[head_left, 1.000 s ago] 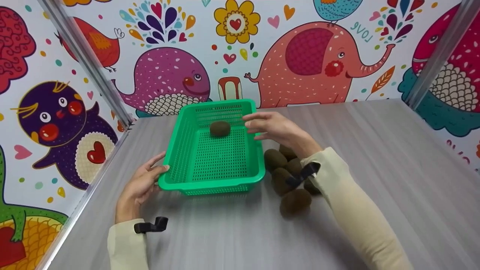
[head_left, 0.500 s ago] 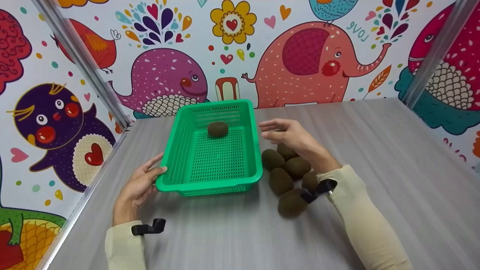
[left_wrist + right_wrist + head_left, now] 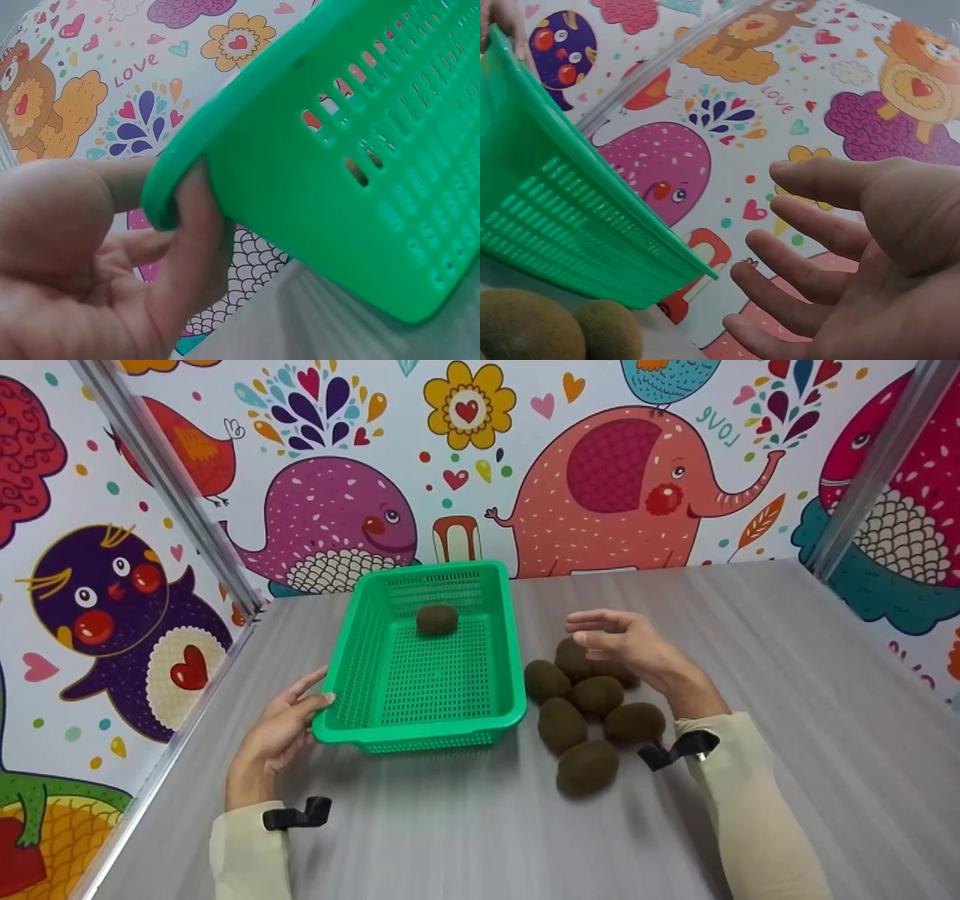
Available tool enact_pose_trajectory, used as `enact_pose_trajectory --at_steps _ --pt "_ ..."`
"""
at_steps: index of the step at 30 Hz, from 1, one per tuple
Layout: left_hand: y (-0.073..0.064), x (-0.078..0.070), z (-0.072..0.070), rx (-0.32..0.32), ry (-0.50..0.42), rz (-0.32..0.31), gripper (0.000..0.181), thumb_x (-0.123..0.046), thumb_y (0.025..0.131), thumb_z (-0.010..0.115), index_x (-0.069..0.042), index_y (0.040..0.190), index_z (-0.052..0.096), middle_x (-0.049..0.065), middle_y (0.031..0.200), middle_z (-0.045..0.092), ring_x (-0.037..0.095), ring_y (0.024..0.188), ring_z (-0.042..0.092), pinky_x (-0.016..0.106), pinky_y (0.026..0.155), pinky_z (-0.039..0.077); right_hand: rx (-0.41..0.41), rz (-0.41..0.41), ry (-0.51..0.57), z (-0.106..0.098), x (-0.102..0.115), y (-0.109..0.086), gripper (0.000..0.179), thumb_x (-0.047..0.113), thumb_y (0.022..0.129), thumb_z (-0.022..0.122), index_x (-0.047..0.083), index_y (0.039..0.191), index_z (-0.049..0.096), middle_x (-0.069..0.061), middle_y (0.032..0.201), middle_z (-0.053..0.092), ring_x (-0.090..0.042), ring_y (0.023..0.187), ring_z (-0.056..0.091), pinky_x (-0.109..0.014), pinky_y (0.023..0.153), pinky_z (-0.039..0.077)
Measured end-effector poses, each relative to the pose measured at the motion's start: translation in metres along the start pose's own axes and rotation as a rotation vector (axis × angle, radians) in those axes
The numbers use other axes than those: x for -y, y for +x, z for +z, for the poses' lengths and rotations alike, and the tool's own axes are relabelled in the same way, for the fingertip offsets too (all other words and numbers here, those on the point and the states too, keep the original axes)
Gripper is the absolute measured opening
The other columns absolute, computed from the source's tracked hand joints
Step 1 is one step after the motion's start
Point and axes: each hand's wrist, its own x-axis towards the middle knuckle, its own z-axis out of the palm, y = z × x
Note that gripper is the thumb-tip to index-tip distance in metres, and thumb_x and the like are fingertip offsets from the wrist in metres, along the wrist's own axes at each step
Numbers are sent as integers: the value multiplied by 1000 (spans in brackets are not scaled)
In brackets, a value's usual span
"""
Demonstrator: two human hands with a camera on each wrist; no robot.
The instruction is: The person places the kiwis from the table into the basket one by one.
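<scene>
A green plastic basket (image 3: 420,729) stands on the table, with a single brown kiwi (image 3: 437,620) lying towards its far end. At the basket's left near corner, my left hand (image 3: 274,729) pinches the rim between thumb and fingers, as the left wrist view also shows on the rim (image 3: 225,97). To the right of the basket sits a cluster of several kiwis (image 3: 598,695). Above the far kiwis of that cluster hovers my right hand (image 3: 637,649), its fingers extended and holding nothing. In the right wrist view, the hand (image 3: 855,255) is spread, apart from the basket and the kiwis (image 3: 529,326).
The grey wood-grain table (image 3: 420,825) is bounded at the back and sides by panels with cartoon animals. Metal posts (image 3: 172,495) stand at the panel corners. A black strap mount (image 3: 679,748) sits on each wrist.
My right hand has moved right and nearer, from the basket's right rim to above the kiwi cluster, uncovering more kiwis. The left hand keeps its hold on the basket rim.
</scene>
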Motion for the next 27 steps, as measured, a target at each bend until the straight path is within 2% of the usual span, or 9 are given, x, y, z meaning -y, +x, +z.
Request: enact_pose_trajectory --at_steps 3,8,10,13,17,23,27 --pt "1 0 0 -2 2 -7 68 -16 103 55 -15 161 20 -2 106 71 10 87 73 28 75 61 -25 -3 15 -7 -4 -3 53 30 94 70 9 140 56 -11 142 57 -30 131 57 -45 112 45" --pt "1 0 -2 -5 6 -18 68 -16 103 55 -15 161 20 -3 105 71 9 86 73 28 75 61 -66 -33 -32 -16 -9 -3 53 32 94 71 10 140 57 -9 141 58 -14 121 62 -33 103 52" --pt "1 -1 -2 -2 10 -18 68 -17 103 56 -15 161 20 -3 105 71 9 86 73 28 75 61 -84 -49 -70 -20 -12 -1 52 32 94 71 10 139 57 -11 141 59 -16 121 63 -34 103 53" --pt "2 -1 -2 -3 30 -15 68 -18 103 55 -15 161 19 -4 104 71 9 86 73 29 74 61 -102 -66 -124 -25 -17 2 52 32 94 71 10 139 58 -12 141 59 -22 123 62 -42 107 50" --pt "2 -1 -3 -8 48 -12 67 -17 104 54 -15 161 19 -4 102 71 9 85 73 29 73 61 -97 -56 -152 -30 -22 4 52 31 94 71 10 139 58 -13 142 58 -27 127 59 -49 113 43" --pt "4 -1 -2 -5 27 -11 67 -18 104 54 -16 161 20 -4 101 72 9 84 73 28 72 61 -74 -18 -139 -40 -31 6 52 33 93 71 9 138 58 -13 144 57 -27 126 58 -40 107 50" --pt "4 -1 -2 3 26 -19 67 -18 104 54 -16 161 18 -4 102 72 9 85 73 28 73 61 -93 18 -146 -45 -39 7 54 35 93 72 9 138 58 -13 145 56 -15 119 61 -31 101 51"
